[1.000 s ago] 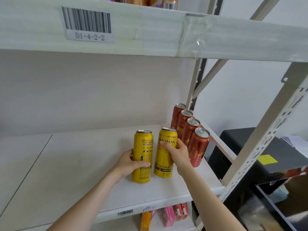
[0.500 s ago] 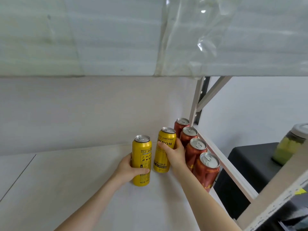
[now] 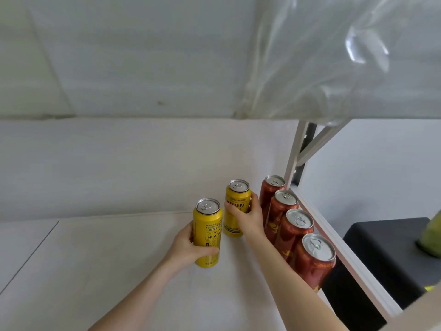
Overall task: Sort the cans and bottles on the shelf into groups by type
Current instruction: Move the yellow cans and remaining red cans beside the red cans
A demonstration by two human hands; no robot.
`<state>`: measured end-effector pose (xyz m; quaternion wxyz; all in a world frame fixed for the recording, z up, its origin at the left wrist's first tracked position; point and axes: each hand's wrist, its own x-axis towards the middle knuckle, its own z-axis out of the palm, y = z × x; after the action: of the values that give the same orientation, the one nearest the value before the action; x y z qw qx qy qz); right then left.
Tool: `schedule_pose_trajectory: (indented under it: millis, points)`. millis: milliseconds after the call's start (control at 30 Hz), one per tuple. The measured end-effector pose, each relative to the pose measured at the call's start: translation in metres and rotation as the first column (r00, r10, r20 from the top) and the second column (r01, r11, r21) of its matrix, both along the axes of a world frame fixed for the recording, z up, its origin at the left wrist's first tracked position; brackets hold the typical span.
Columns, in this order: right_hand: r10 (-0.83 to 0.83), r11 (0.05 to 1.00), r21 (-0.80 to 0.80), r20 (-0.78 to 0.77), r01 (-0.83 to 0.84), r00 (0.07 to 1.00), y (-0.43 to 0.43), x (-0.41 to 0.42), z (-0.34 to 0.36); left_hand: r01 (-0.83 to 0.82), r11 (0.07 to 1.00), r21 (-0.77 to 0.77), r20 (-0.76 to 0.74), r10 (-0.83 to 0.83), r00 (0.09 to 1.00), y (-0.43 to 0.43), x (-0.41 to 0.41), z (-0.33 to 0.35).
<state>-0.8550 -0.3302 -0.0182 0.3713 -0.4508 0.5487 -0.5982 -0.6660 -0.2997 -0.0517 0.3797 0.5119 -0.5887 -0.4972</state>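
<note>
Gripped in left hand (image 3: pixel 185 247): near yellow can (image 3: pixel 207 229). Gripped in right hand (image 3: pixel 251 219): far yellow can (image 3: pixel 238 195), beside red cans (image 3: pixel 294 235).

Left hand (image 3: pixel 187 247): positioned left of the row of red cans (image 3: pixel 294 226), well clear of it. It grips the near yellow can (image 3: pixel 207 231) low on its body, thumb laid across the front, fingers wrapped behind.

Right hand (image 3: pixel 250 218): just beside the row, on its left. Contact with the row cannot be confirmed. It holds the far yellow can (image 3: pixel 237 204), thumb across the label, fingers curled round the far side.

Both forearms are bare and rise from the lower edge, left of the row.
</note>
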Motion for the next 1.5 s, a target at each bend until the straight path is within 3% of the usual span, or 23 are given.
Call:
schedule_pose_trajectory:
  millis: [300, 633, 767, 900, 1033, 1500]
  points:
    - [0.017, 0.999, 0.04, 0.006, -0.017, 1.0, 0.002, -0.003, -0.002, 0.016, 1.0, 0.003, -0.02, -0.016, 1.0, 0.006, 0.001, 0.0]
    - [-0.04, 0.985, 0.169, 0.144, 0.015, 0.989, 0.049, -0.007, -0.028, 0.013, 0.998, 0.063, -0.026, -0.011, 1.0, 0.018, 0.012, 0.011]
    - [-0.012, 0.983, 0.185, 0.095, -0.006, 0.995, 0.081, 0.006, -0.045, 0.033, 0.989, 0.146, -0.123, -0.015, 0.992, 0.023, 0.021, 0.022]
    - [0.135, 0.976, 0.182, -0.05, -0.123, 0.99, 0.097, 0.032, -0.051, 0.006, 0.98, 0.199, -0.115, 0.018, 0.993, 0.026, 0.017, 0.031]
    - [0.204, 0.97, 0.149, -0.051, -0.194, 0.978, 0.098, 0.044, -0.049, -0.016, 0.98, 0.198, -0.128, 0.043, 0.991, 0.028, 0.015, 0.031]
    - [0.006, 0.995, 0.096, -0.001, -0.006, 1.0, 0.113, 0.011, -0.051, 0.067, 0.98, 0.188, -0.142, -0.041, 0.989, 0.032, -0.037, 0.028]
